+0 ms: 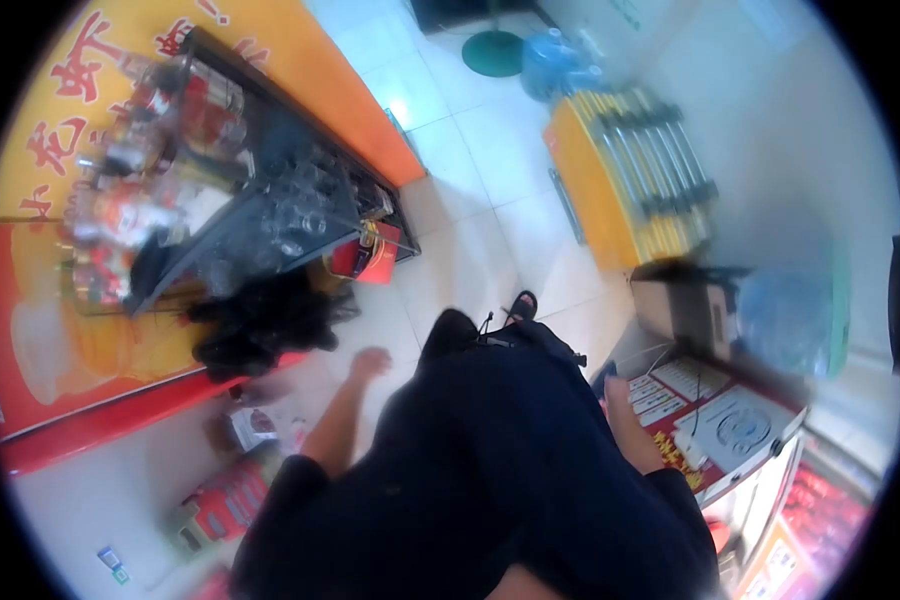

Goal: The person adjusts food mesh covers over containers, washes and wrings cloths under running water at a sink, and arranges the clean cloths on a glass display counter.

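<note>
My left hand (372,362) hangs over the tiled floor, left of my dark clothing; it looks empty, with its fingers loosely apart and slightly blurred. On the other side, my right hand (616,388) is low beside a counter with printed red and white sheets (670,395). A small dark blue thing (602,378) shows next to its fingers; whether the hand holds it is unclear, since the fingers are mostly hidden. A sandalled foot (523,305) shows beyond the clothing.
At the left stands a black rack (345,205) with glassware and bottles, above black bags (270,325) and a red box (375,252). Yellow stacked items (595,180) stand at the upper right. Water bottles (555,65) are behind them; another large bottle (785,315) is at the right.
</note>
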Available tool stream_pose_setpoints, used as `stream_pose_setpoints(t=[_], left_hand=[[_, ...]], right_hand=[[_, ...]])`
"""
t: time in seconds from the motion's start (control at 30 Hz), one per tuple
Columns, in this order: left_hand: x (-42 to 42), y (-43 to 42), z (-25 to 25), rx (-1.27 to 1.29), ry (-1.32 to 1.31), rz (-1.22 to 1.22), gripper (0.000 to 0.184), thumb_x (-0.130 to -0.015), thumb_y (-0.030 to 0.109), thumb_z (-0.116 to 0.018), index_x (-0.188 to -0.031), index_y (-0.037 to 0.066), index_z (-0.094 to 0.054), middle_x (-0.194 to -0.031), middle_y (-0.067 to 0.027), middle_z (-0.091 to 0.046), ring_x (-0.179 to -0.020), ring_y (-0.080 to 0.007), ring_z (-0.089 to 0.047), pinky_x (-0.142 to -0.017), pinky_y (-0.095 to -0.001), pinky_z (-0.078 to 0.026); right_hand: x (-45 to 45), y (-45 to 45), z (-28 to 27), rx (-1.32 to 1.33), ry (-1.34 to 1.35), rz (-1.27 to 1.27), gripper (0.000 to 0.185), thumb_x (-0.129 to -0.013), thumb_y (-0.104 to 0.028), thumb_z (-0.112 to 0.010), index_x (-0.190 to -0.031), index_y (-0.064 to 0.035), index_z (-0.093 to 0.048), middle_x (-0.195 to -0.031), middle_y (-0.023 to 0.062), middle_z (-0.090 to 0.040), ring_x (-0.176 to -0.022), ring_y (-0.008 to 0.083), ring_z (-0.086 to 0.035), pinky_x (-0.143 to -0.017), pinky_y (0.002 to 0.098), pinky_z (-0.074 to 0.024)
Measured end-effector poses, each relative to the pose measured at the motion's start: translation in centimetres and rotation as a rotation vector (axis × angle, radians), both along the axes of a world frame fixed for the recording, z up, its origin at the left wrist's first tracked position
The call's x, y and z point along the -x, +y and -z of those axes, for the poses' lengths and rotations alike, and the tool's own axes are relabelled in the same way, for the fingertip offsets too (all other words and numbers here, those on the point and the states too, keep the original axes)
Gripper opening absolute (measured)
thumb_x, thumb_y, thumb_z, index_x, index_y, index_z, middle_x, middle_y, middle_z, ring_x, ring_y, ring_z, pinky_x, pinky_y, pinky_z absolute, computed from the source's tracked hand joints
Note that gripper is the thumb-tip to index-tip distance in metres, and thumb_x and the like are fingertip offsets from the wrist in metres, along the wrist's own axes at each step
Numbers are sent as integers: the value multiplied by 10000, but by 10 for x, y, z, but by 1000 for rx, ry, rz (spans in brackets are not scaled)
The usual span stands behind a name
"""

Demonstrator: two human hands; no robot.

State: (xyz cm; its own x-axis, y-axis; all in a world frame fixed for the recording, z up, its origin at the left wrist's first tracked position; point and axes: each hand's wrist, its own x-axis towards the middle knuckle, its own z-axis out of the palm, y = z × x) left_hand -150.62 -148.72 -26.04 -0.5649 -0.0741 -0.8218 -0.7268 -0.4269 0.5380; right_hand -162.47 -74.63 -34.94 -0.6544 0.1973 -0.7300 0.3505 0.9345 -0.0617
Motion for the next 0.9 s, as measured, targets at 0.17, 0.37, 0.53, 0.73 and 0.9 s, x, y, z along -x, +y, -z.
stream_pose_setpoints(t=[0.17, 0.37, 0.53, 0.73, 0.9], left_hand=[[35, 64, -42, 659, -145, 910, 345, -881, 434, -583, -1001, 173, -774, -1015, -105, -749, -958, -299, -694, -857, -426, -532], [147, 54, -26, 546, -363, 982, 350, -901, 411, -564, -1041, 159, -761, -1039, -135, -742, -900, -304, -708, -818, -441, -547], [349, -24, -56, 670, -190, 1196, 344, -927, 377, -556, -1082, 137, -748, -1056, -150, -740, -894, -308, -714, -809, -449, -554], [450, -92, -7, 56, -236, -210, 359, -1004, 325, -540, -1224, 60, -639, -1145, -199, -708, -970, -344, -710, -794, -470, -575], [525, -90, -19, 133, -428, -333, 407, -1000, 382, -525, -1212, 52, -637, -1080, -186, -717, -916, -339, -703, -763, -475, -576]], right_hand=[[322, -119, -82, 378, 367, 327, 393, -903, -235, -674, -1185, 39, -677, -968, 186, -720, -845, 247, -683, -772, 379, -535], [568, -258, -142, 669, 466, 374, 332, -941, -175, -649, -1162, 72, -661, -961, 167, -727, -828, 235, -696, -749, 369, -547], [698, -396, -187, 882, 191, 487, 317, -1000, -159, -582, -1233, 56, -589, -1034, 137, -690, -843, 210, -694, -684, 353, -573], [823, -542, -212, 1045, -10, 405, 289, -993, -154, -595, -1218, 27, -605, -1030, 106, -698, -852, 201, -689, -700, 345, -569], [961, -646, -184, 982, -185, 216, 277, -985, -153, -591, -1198, 22, -611, -973, 105, -706, -748, 200, -705, -618, 336, -581]])
